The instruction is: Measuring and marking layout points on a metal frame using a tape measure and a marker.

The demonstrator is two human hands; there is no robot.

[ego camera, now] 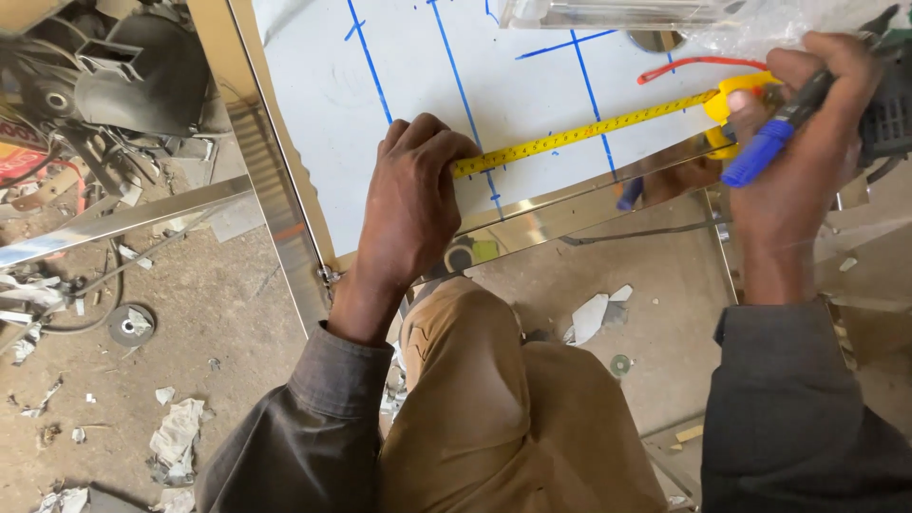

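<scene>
Measuring is the step in hand here: the left hand (410, 195) presses the free end of the yellow tape measure (579, 128) flat against the white film-covered sheet (313, 104), fingers curled down and clamped on the blade near the sheet's front edge. The tape runs taut up and to the right, crossing two of the blue marker lines (456, 66) drawn on the sheet, to the yellow case, which sits in the right hand (798, 142). That hand grasps the case and a blue marker (769, 142) together, the marker's capped end pointing down-left; just how the fingers share the two is hard to make out, since the case is mostly hidden. The polished steel frame (275, 199) edges the sheet. By my reading, the next move calls for the tape kept taut and unmoving while the marker tip is freed to reach the sheet.
</scene>
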